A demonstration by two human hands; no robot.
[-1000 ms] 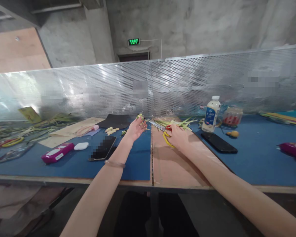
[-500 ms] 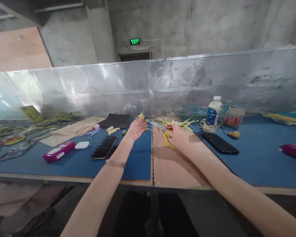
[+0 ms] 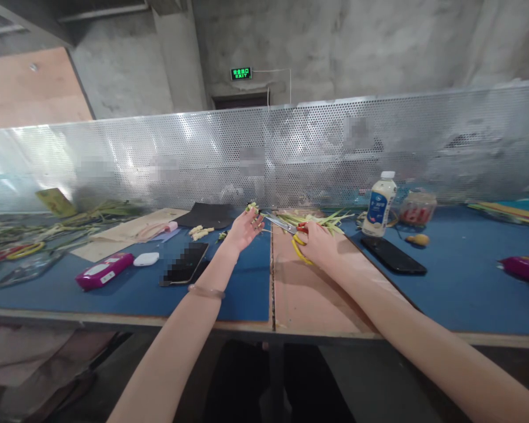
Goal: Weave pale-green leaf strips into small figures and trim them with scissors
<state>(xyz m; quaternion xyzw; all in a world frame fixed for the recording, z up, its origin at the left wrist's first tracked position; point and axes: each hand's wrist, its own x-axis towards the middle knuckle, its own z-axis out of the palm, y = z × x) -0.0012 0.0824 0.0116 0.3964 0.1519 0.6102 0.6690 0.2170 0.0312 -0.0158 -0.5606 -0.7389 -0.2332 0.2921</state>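
Note:
My left hand (image 3: 243, 229) reaches out over the blue mat (image 3: 127, 288), its fingertips pinched on a small green plant piece (image 3: 251, 207). My right hand (image 3: 317, 244) grips scissors (image 3: 286, 229) with yellow and red handles; the blades point left toward the plant piece and lie close to it. Behind the scissors lies a bunch of green stalks (image 3: 324, 219) on the brown board (image 3: 304, 294).
A dark phone (image 3: 184, 264), white earbud case (image 3: 146, 259) and pink box (image 3: 104, 271) lie at left, with cut pale pieces (image 3: 200, 232). A white bottle (image 3: 378, 204), a black phone (image 3: 392, 255) and a small jar (image 3: 418, 207) stand right. A perforated metal screen (image 3: 291, 153) backs the table.
Almost nothing has moved; both hands hold their places, with the scissors' blades staying beside the plant piece.

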